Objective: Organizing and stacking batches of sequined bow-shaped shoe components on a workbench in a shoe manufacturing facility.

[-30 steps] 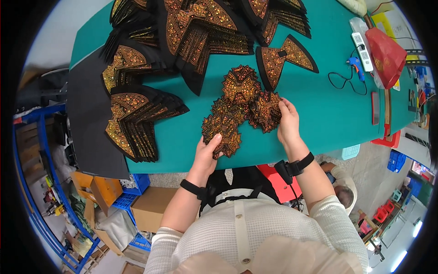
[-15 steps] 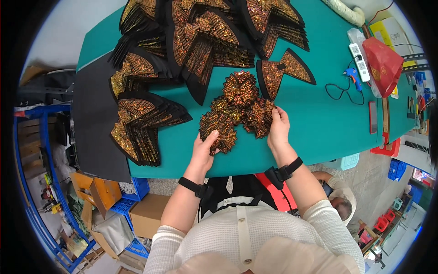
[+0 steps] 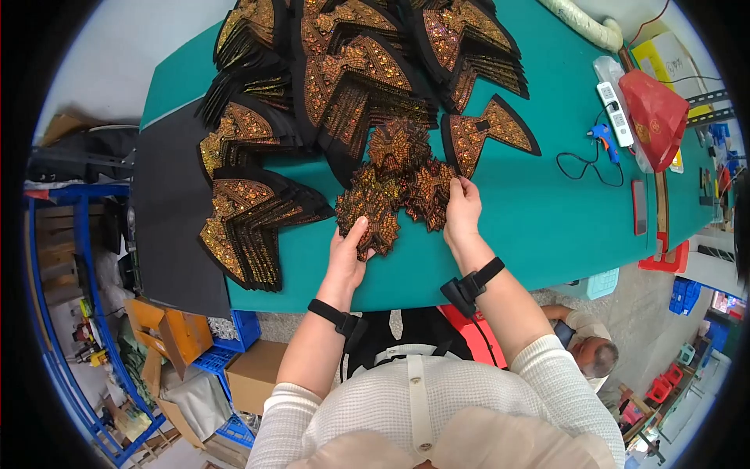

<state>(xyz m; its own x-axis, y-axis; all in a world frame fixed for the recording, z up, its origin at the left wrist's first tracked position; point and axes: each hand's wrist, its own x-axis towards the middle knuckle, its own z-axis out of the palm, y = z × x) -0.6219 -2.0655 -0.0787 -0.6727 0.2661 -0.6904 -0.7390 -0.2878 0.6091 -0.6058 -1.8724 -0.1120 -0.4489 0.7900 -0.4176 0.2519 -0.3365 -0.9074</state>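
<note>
Copper and gold beaded patches (image 3: 366,205) with jagged edges are bunched in front of me over the green table. My left hand (image 3: 349,248) grips the bunch at its lower left, thumb on top and fingers underneath. At its right side, my right hand (image 3: 462,207) pinches the edge of another jagged beaded patch (image 3: 430,191). The upper part of the bunch overlaps a stack of black-edged, bow-shaped sequined pieces (image 3: 359,78). A single bow-shaped piece (image 3: 488,131) lies flat just beyond my right hand.
More bow-shaped stacks (image 3: 242,223) cover the table's left and far side. A blue glue gun (image 3: 604,141), white power strip (image 3: 615,113), red bag (image 3: 655,117) and phone (image 3: 640,207) lie at right. A person (image 3: 590,344) is low at right; cardboard boxes (image 3: 254,371) stand below left.
Both hands have shifted slightly left with the beaded patches, and the bunch now tilts differently. My view has moved a little. The person at right has moved slightly.
</note>
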